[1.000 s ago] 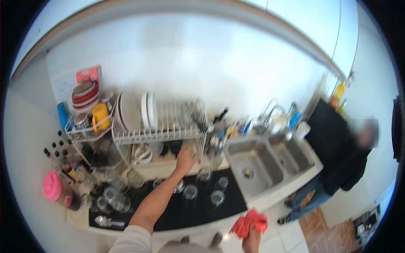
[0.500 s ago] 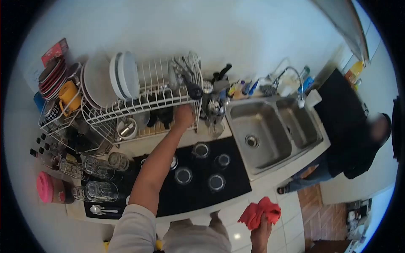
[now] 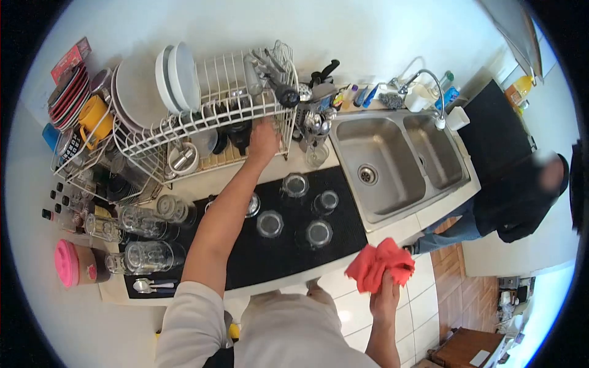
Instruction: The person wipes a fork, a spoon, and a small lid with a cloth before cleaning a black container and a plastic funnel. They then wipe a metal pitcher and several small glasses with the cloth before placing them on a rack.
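Observation:
My left hand (image 3: 264, 142) reaches in under the upper tier of the white wire dish rack (image 3: 202, 127), beside dark cups (image 3: 239, 136) on the lower tier. Its fingers are mostly hidden behind the wires, so what it touches is unclear. My right hand (image 3: 384, 299) grips a crumpled red cloth (image 3: 379, 265) in front of the counter, above the tiled floor. White plates (image 3: 183, 76) stand upright in the rack's upper tier. Below my left arm, upturned glasses (image 3: 270, 224) sit on a black mat (image 3: 288, 257).
A double sink (image 3: 383, 172) with a faucet lies to the right. Glass mugs (image 3: 147, 256), spoons (image 3: 150, 286) and a pink-lidded container (image 3: 66, 262) are at the left. Utensils (image 3: 316, 122) stand beside the rack. Another person (image 3: 512, 196) in dark clothes is at the right.
The view has shifted, so the rack, sink and counter appear higher. My right hand has risen in view with the red cloth. My left hand remains at the rack's lower tier.

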### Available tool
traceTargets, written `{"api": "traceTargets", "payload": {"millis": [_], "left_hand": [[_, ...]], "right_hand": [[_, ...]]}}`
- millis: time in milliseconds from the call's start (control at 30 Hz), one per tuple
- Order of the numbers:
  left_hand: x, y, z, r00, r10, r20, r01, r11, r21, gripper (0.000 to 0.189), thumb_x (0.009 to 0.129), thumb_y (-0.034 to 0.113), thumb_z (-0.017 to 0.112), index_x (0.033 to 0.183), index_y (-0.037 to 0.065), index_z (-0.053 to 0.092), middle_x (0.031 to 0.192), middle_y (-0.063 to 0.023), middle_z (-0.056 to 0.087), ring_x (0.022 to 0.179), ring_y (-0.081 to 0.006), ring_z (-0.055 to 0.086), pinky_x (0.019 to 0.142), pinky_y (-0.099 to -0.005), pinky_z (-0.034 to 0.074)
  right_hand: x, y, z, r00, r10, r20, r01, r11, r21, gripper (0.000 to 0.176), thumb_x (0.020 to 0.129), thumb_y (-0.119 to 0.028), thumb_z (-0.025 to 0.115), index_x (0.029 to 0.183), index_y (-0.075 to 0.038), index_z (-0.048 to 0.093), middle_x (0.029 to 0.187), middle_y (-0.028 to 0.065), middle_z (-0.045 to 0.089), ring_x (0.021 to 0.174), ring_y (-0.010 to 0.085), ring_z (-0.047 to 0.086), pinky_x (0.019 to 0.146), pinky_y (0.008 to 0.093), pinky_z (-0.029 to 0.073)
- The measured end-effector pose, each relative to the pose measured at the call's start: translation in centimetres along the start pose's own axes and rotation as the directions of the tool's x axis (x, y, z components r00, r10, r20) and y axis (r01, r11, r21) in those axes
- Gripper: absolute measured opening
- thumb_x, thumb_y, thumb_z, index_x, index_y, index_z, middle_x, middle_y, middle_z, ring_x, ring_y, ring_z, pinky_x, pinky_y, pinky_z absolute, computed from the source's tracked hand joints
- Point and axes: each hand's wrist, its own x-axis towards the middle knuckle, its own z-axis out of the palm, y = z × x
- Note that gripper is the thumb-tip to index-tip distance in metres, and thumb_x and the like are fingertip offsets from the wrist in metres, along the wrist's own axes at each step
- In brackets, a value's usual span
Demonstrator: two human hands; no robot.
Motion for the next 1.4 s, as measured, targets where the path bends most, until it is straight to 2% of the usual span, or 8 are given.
{"api": "traceTargets", "payload": {"millis": [300, 433, 533, 600, 767, 800, 1067, 1400], "left_hand": [[-8.9, 3.1, -10.7, 0.999, -0.029, 0.043, 0.028, 0.999, 0.021, 0.036, 0.081, 0.024, 0.066, 0.105, -0.003, 0.06, 0.095, -0.0239, 0.064, 0.088, -0.0385, 0.062, 0.075, -0.0459, 0.05], [-17.9, 10.0, -17.4, 0.995, -0.014, 0.097, 0.045, 0.946, -0.32, 0.028, 0.082, 0.021, 0.064, 0.1, -0.001, 0.058, 0.089, -0.0185, 0.062, 0.083, -0.0359, 0.062, 0.074, -0.0455, 0.049], [-24.4, 13.1, -16.6, 0.979, 0.196, 0.057, -0.176, 0.952, -0.249, 0.047, 0.083, 0.021, 0.062, 0.124, 0.003, 0.049, 0.118, -0.0165, 0.056, 0.107, -0.0316, 0.057, 0.084, -0.0404, 0.049], [-28.5, 13.3, -14.3, 0.921, 0.385, 0.052, -0.356, 0.89, -0.284, 0.066, 0.081, 0.024, 0.058, 0.138, -0.001, 0.036, 0.137, -0.0211, 0.042, 0.121, -0.0378, 0.044, 0.1, -0.045, 0.038], [-31.0, 15.6, -16.9, 0.864, 0.491, 0.113, -0.411, 0.817, -0.405, 0.073, 0.078, 0.021, 0.064, 0.141, 0.0, 0.034, 0.136, -0.021, 0.039, 0.122, -0.0368, 0.04, 0.103, -0.0477, 0.032], [-31.0, 16.0, -17.4, 0.849, 0.513, 0.126, -0.416, 0.797, -0.438, 0.073, 0.077, 0.021, 0.066, 0.14, 0.0, 0.035, 0.136, -0.0216, 0.039, 0.123, -0.0373, 0.04, 0.102, -0.0474, 0.033], [-20.5, 17.7, -14.1, 0.873, 0.45, 0.188, -0.334, 0.833, -0.442, 0.032, 0.079, 0.02, 0.069, 0.105, 0.001, 0.062, 0.095, -0.0154, 0.064, 0.088, -0.0303, 0.062, 0.08, -0.0395, 0.049], [-10.5, 16.4, 0.4, 0.532, 0.304, 0.79, -0.574, 0.815, 0.073, 0.053, 0.067, 0.039, 0.078, 0.105, 0.005, 0.064, 0.096, -0.0162, 0.066, 0.093, -0.0333, 0.063, 0.08, -0.0427, 0.05]], "right_hand": [[0.3, -1.0, 0.8, 0.952, -0.304, 0.04, 0.286, 0.833, -0.474, 0.039, 0.101, -0.029, 0.039, 0.125, 0.001, 0.046, 0.123, 0.0112, 0.052, 0.114, 0.0205, 0.047, 0.102, 0.0347, 0.032], [0.4, 0.3, 2.4, 0.948, -0.285, 0.139, 0.316, 0.815, -0.485, 0.034, 0.1, -0.02, 0.038, 0.122, 0.003, 0.049, 0.122, 0.0145, 0.053, 0.115, 0.0229, 0.048, 0.1, 0.0345, 0.035], [-2.2, 2.2, 5.5, 0.949, -0.105, 0.296, 0.256, 0.803, -0.538, 0.038, 0.097, -0.02, 0.039, 0.127, 0.004, 0.044, 0.127, 0.0174, 0.049, 0.119, 0.0285, 0.046, 0.102, 0.0377, 0.033], [-4.4, 4.9, 7.4, 0.839, -0.159, 0.52, 0.496, 0.617, -0.611, 0.041, 0.097, -0.018, 0.041, 0.131, 0.004, 0.037, 0.139, 0.0189, 0.037, 0.126, 0.03, 0.038, 0.106, 0.0384, 0.028], [-3.3, 3.4, 6.8, 0.999, -0.006, 0.043, 0.018, 0.959, -0.282, 0.042, 0.098, -0.029, 0.044, 0.127, 0.002, 0.046, 0.125, 0.013, 0.052, 0.115, 0.0214, 0.05, 0.099, 0.0354, 0.038], [-2.6, 2.8, 6.3, 0.988, 0.121, -0.099, -0.106, 0.983, 0.15, 0.042, 0.098, -0.032, 0.046, 0.125, 0.0, 0.049, 0.119, 0.0096, 0.056, 0.108, 0.0185, 0.054, 0.092, 0.0325, 0.043], [-0.1, -1.3, -2.5, 0.939, -0.117, -0.322, 0.212, 0.937, 0.278, 0.037, 0.1, -0.03, 0.041, 0.128, -0.005, 0.044, 0.125, 0.0064, 0.053, 0.114, 0.0184, 0.052, 0.099, 0.0335, 0.04], [0.1, -2.3, -12.2, 0.915, -0.11, -0.389, 0.255, 0.905, 0.342, 0.039, 0.099, -0.033, 0.045, 0.126, -0.004, 0.045, 0.118, 0.0093, 0.056, 0.107, 0.0218, 0.056, 0.094, 0.0363, 0.045]]}}
